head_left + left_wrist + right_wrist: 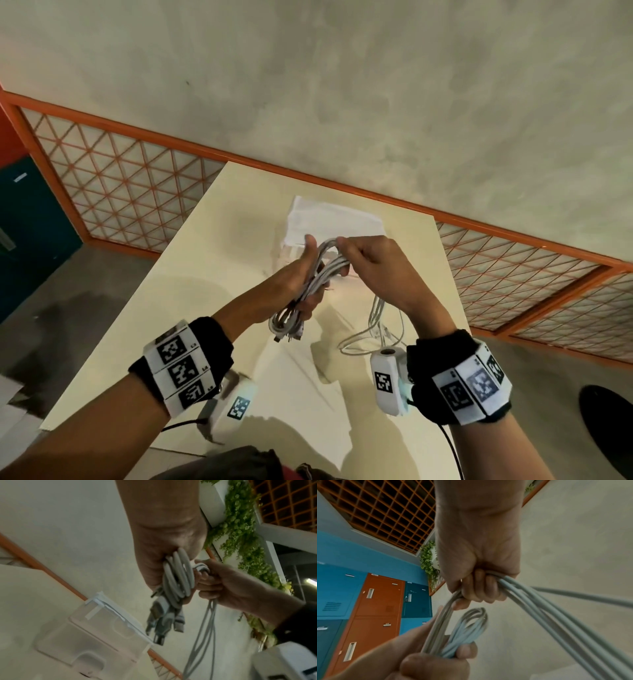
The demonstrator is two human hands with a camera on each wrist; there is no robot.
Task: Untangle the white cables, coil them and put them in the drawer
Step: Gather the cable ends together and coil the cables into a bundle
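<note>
My left hand (301, 274) grips a coil of white cables (286, 325) above the cream table (191, 291). Several plugs (163, 616) hang below the coil (178, 577) in the left wrist view. My right hand (373, 267) grips several cable strands (556, 615) at the top of the coil, close against the left hand. From there the strands drop to a loose tangle of white cable (375, 322) lying on the table under my right wrist. The white translucent drawer box (329, 216) stands on the table just beyond both hands; it also shows in the left wrist view (85, 635).
The table's left edge (137, 294) drops to a grey floor. An orange lattice railing (113, 178) runs behind the table. Blue and orange lockers (378, 601) stand to the left. A dark round object (609, 414) lies on the floor at the right.
</note>
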